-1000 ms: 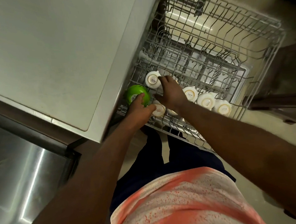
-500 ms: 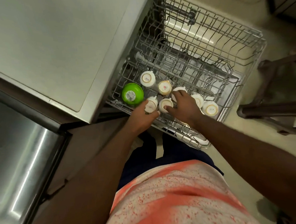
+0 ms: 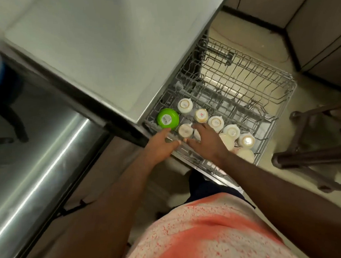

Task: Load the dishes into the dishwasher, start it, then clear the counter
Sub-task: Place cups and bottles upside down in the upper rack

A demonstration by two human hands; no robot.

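The grey counter (image 3: 101, 53) fills the top. Beside it, the wire rack (image 3: 219, 98) is pulled out. The left hand (image 3: 162, 147) and right hand (image 3: 206, 144) lie open at its near edge, holding nothing. 1 green bowl (image 3: 167, 119) sits upside down in the rack's corner, with white cups (image 3: 184, 106) in rows beside it.

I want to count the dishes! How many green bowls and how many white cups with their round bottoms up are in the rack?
Green bowl: 1
White cups, bottoms up: 6
Total: 7
A few more pale pieces by the right hand are partly hidden, so I left them out.
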